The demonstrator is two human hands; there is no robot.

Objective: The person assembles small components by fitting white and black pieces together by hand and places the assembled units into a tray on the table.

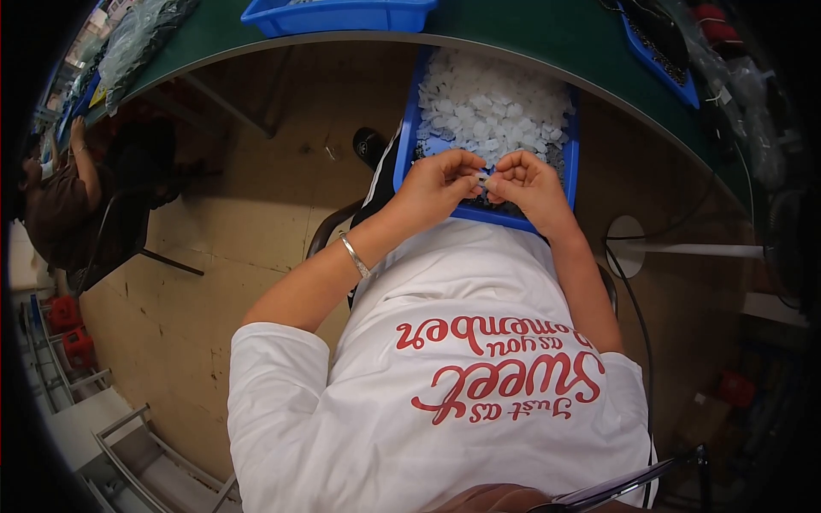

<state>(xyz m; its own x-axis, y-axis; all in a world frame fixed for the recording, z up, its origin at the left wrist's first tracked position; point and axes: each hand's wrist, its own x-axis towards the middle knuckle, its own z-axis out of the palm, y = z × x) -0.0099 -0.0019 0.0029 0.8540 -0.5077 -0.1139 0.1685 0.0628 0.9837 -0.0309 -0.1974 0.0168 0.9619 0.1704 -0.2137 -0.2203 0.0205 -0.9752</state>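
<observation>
Over the near part of a blue tray [401, 162] on my lap, both my hands meet with pinched fingertips. A small whitish piece [481, 178] with a dark part shows between them, too small to name. My left hand [439, 184] grips it from the left, thumb and forefinger closed. From the right my right hand [532, 186] pinches at the same piece. Many small translucent white plastic pieces [496, 107] are heaped in the tray beyond my fingers. Small dark parts [506, 208] lie in the tray under and beside my hands.
A green table [505, 30] curves across the far side, over the tray's far end. On it stand another blue tray [342, 15] and, at right, a blue tray of dark parts [658, 51]. A co-worker [64, 201] sits at left. A white stand base [626, 244] with cables is at right.
</observation>
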